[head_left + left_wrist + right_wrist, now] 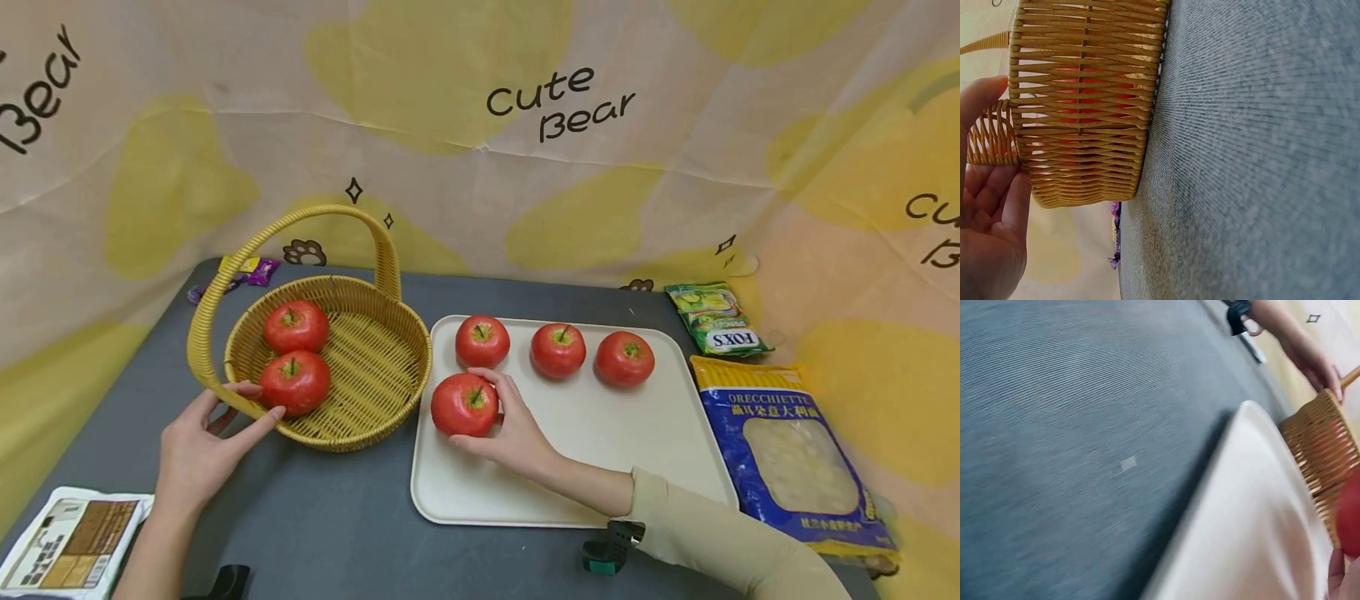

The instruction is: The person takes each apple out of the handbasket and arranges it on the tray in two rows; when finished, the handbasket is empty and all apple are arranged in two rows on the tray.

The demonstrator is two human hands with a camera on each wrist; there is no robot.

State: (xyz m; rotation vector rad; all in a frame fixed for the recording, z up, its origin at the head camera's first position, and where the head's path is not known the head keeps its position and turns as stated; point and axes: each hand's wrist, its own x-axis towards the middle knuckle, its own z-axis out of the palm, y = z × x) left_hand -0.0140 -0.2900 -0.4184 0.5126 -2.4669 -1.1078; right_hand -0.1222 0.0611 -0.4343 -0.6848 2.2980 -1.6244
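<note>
My left hand point(197, 450) grips the yellow wicker basket point(408, 350) where its arched handle meets the near-left rim. In the left wrist view, thumb and fingers point(1017, 203) lie on either side of the handle's base. Two red apples point(296, 382) sit inside the basket, against its left side. My right hand point(517, 433) holds another red apple point(463, 405), thumb in front and fingers behind, over the left part of a white tray point(555, 492). Three more apples point(558, 350) stand in a row along the tray's back. Only an edge of the held apple point(1350, 515) shows in the right wrist view.
Right of the tray lie a blue-and-yellow pasta bag point(795, 454) and a green Fox's packet point(716, 318). Purple-wrapped sweets point(262, 272) lie behind the basket. A white-and-brown package point(71, 542) is at the front left of the grey table point(337, 517). Printed cloth hangs behind.
</note>
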